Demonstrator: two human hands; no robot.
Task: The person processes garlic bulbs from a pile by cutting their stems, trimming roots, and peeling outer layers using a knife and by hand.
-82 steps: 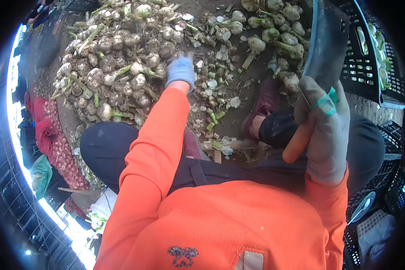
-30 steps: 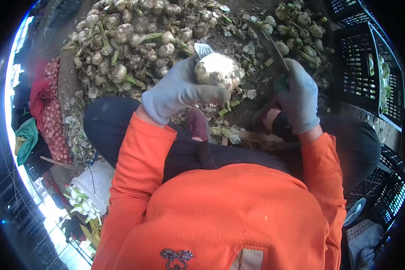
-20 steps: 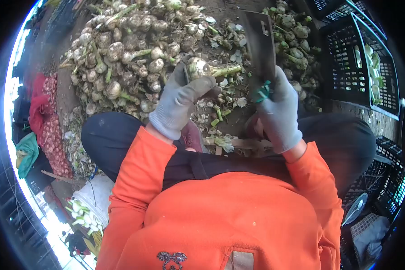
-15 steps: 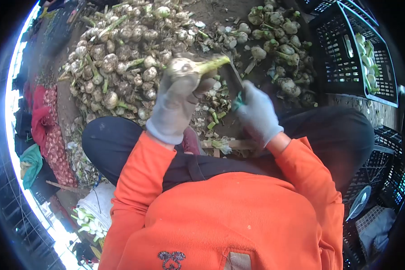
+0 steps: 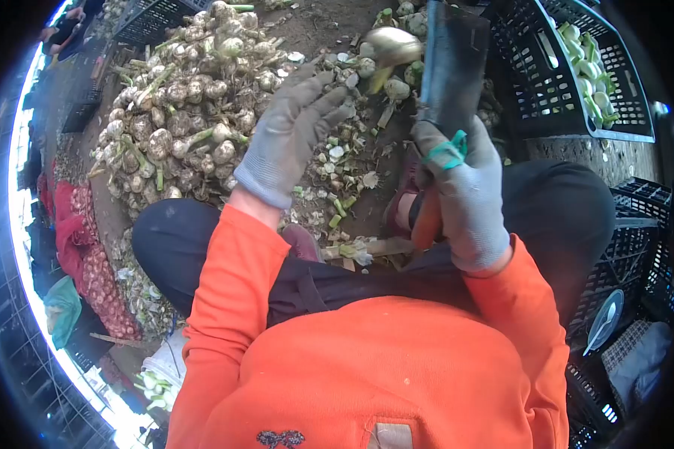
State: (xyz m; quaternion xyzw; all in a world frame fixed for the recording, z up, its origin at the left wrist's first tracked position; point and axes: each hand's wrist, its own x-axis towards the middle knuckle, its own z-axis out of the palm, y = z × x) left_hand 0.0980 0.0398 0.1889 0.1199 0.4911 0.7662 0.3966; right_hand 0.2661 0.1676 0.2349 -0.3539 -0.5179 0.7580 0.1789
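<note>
Gripping a broad-bladed knife (image 5: 455, 71) by its orange-brown handle (image 5: 427, 219), the right hand (image 5: 468, 194) directs the blade toward 12 o'clock; the left hand (image 5: 288, 135), at 11 o'clock, is spread wide, holding nothing. A blurred garlic bulb (image 5: 394, 46) appears near 12 o'clock, beside the blade. A garlic heap (image 5: 176, 127) lies at 10 o'clock; a black crate (image 5: 515, 60) holds pale bulbs (image 5: 593, 81) at 2 o'clock.

White spoon (image 5: 602, 328) in a round dish (image 5: 615, 319), near cloth (image 5: 641, 358).

Gap btwn L hand (image 5: 286, 135) & knife (image 5: 457, 71); crate (image 5: 530, 90) blocks R.
</note>
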